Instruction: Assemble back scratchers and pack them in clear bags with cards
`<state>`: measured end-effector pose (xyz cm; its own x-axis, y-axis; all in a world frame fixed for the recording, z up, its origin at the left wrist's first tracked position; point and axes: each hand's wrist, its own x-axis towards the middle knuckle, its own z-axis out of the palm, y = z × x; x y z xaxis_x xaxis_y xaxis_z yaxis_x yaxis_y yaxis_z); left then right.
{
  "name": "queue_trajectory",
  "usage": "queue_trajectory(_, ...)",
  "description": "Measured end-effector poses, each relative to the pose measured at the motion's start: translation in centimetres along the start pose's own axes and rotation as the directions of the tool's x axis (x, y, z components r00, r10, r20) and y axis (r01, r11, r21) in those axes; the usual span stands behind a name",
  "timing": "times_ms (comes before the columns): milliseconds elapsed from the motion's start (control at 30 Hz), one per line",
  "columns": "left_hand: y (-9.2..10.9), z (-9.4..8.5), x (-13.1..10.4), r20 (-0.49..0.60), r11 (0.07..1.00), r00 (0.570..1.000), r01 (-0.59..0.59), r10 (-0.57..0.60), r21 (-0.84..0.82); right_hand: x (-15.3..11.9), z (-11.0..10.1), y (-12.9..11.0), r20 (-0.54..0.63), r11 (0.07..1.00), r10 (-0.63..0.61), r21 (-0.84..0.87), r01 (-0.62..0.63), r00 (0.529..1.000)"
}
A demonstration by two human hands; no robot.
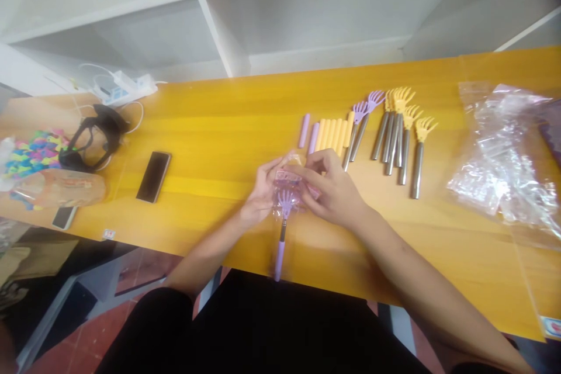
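A purple back scratcher (280, 245) with a hand-shaped head lies inside a clear plastic bag near the table's front edge. My left hand (261, 194) grips the bag's left side by its top. At the bag's top right, my right hand (335, 187) is closed with its fingertips on the plastic. A pinkish label (287, 176) shows between the hands. Just beyond them are purple grip sleeves (304, 130) and several yellow grip sleeves (333, 134). To their right lie purple-headed scratchers (362, 114) and several yellow-headed scratchers (405, 128) with bare metal shafts.
A heap of clear plastic bags (499, 158) covers the right side. At left are a phone (153, 177), a black strap-like object (94, 137), a power strip (127, 89), a plastic jar (61, 188) and colourful small pieces (35, 155). White shelving (307, 17) stands behind the table.
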<state>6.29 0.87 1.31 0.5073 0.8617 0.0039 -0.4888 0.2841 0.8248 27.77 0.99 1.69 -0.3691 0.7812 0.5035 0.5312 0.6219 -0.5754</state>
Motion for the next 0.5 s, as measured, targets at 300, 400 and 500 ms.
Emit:
queue_trajectory(300, 0.43, -0.14, 0.04, 0.014, 0.998, 0.999, 0.047, -0.047, 0.031, -0.15, 0.42, 0.1, 0.042, 0.994, -0.063, -0.089, 0.067, 0.997)
queue_trajectory(400, 0.45, -0.15, 0.11, -0.006, 0.998, 0.998, 0.055, -0.055, 0.042, -0.23, 0.53, 0.15, 0.045, 0.993, -0.066, -0.09, 0.07, 0.997)
queue_trajectory(500, 0.5, -0.04, 0.11, -0.016, 0.998, 0.999, 0.05, -0.049, 0.038, -0.35, 0.64, 0.21, 0.02, 0.993, -0.078, -0.082, 0.079, 0.997)
